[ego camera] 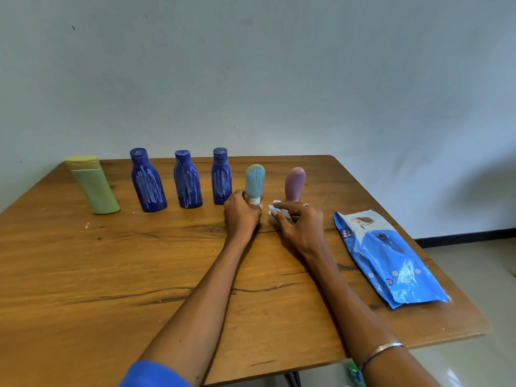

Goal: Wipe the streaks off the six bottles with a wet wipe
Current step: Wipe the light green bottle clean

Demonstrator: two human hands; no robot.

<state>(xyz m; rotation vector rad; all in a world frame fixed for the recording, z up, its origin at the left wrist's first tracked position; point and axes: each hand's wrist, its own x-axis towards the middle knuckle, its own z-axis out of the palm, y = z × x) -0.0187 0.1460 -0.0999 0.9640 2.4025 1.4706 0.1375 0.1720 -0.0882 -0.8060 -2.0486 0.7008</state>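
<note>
plain room – bare pale wall (279, 65); wooden table (83, 275); tiled floor (474, 261)

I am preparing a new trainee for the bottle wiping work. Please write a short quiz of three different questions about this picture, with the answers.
1. True or false: the pink bottle shows white streaks.
2. How many dark blue bottles stand on the table?
3. Which bottle does the left hand hold at its base? A) yellow-green bottle B) teal bottle C) pink bottle

Key
1. False: no streaks show on it.
2. Three, all streaked.
3. B, the teal bottle; the right hand pinches the wet wipe.
</note>
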